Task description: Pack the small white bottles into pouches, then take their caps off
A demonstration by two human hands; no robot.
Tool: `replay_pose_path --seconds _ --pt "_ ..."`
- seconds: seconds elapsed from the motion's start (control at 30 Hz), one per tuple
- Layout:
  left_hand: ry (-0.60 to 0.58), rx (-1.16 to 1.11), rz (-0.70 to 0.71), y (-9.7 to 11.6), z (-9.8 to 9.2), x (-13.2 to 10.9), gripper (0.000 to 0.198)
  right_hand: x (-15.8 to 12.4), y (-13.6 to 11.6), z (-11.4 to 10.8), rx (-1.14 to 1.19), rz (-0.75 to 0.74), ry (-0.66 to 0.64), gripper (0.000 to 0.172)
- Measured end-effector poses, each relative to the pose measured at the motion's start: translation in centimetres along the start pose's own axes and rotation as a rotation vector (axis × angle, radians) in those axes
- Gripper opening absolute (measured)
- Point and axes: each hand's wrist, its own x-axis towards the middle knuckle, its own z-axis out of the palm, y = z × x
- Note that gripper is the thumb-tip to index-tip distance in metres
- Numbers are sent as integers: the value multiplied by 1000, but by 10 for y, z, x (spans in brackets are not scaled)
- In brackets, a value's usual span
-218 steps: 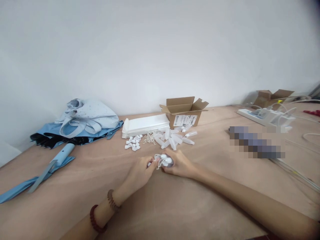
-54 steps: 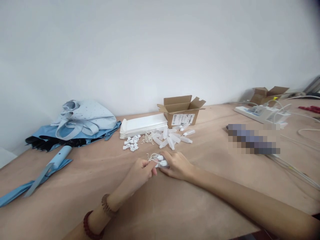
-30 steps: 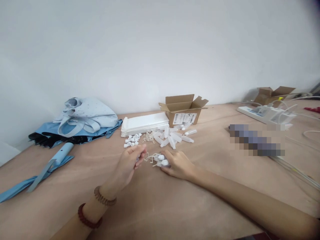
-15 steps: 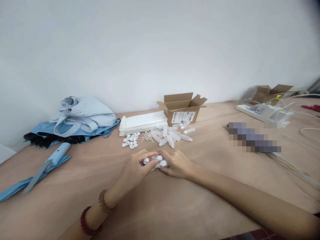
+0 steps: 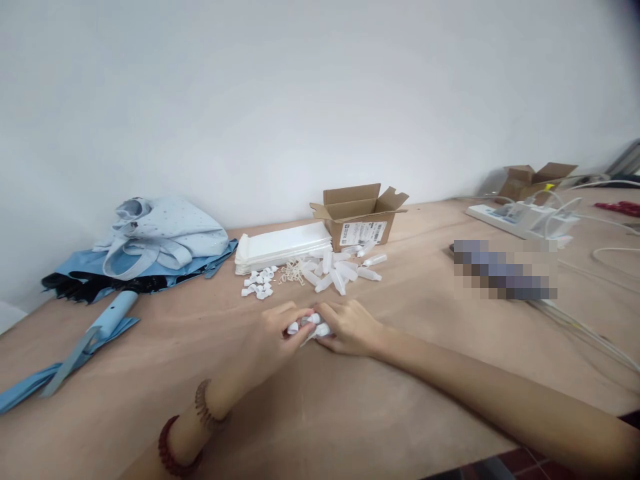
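Note:
My left hand (image 5: 270,333) and my right hand (image 5: 350,328) meet over the wooden tabletop (image 5: 350,393), fingers closed around small white plastic bottle parts (image 5: 311,327). Those parts are mostly hidden by my fingers, and a thin white strand shows beneath them. Just beyond my hands lies a loose pile of translucent plastic bottles (image 5: 333,270). To its left are a cluster of white caps (image 5: 257,284) and a small tangle of pale cord loops (image 5: 291,272). Two beaded bracelets (image 5: 185,427) circle my left wrist.
A stack of flat white packets (image 5: 283,248) and an open cardboard box (image 5: 350,220) stand at the back. A folded blue umbrella (image 5: 107,320) and pale blue cloth (image 5: 163,230) lie left. A power strip (image 5: 520,220) with cables and another box (image 5: 535,181) sit right, beside a pixelated patch (image 5: 505,270).
My hands have closed together around the white parts, hiding most of them and the cord loops seen a second ago. The view has drifted slightly, shifting the table contents left.

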Motion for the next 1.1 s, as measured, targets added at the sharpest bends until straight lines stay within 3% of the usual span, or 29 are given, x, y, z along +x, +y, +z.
replay_pose_path --seconds 0.43,1.1 --pt "101 -15 -35 5 -10 0 19 -1 1 -1 148 106 36 29" --pt "24 -97 -192 2 -7 1 32 -1 -3 -1 74 127 -38 33"
